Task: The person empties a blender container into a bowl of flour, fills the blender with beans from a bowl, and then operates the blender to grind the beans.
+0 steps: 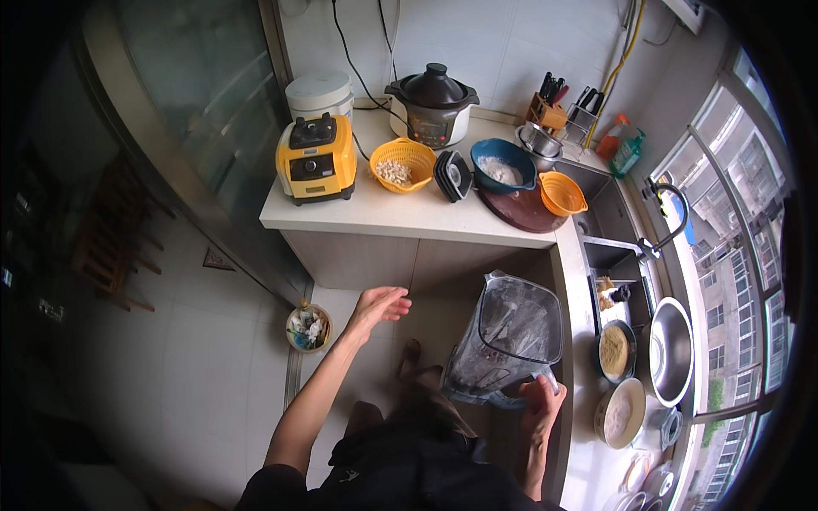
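Note:
My right hand (542, 399) grips the handle of a clear blender jar (511, 332), whose inner walls are coated with pale powder. The jar hangs tilted in front of the counter, its lid off and its wide mouth facing up. My left hand (381, 308) is in the air left of the jar, fingers apart, holding nothing. Beyond it on the counter stands a yellow blender base (316, 160) with no jar on it. A black blender lid (454, 177) leans beside a yellow basket (402, 165) that holds pale chopped pieces.
A blue bowl (503, 167) of whitish powder and a small orange colander (562, 193) rest on a round brown board (524, 214). Bowls of tan (615, 351) and pale powder (618, 414) line the right counter near the sink (597, 191). A waste bin (309, 327) stands on the floor.

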`<move>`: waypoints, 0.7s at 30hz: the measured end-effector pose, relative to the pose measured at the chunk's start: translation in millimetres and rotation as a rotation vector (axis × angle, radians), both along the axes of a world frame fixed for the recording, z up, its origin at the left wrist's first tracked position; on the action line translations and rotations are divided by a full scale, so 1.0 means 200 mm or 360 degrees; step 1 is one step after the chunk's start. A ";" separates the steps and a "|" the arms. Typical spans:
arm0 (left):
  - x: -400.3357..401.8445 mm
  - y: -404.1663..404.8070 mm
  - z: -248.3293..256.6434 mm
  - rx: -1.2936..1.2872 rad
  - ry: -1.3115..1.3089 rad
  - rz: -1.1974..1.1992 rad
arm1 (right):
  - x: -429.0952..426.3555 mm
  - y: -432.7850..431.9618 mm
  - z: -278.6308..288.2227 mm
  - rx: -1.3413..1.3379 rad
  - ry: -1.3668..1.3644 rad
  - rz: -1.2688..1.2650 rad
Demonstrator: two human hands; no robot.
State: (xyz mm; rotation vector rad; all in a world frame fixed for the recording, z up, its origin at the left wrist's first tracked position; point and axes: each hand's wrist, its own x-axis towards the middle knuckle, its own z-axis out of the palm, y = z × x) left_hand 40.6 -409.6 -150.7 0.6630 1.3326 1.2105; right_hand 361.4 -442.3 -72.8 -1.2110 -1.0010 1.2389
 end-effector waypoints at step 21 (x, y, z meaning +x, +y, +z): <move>-0.05 1.72 -0.57 0.0496 -0.0012 0.0446 | -0.25 0.84 -0.11 -0.0084 -0.0299 -0.0374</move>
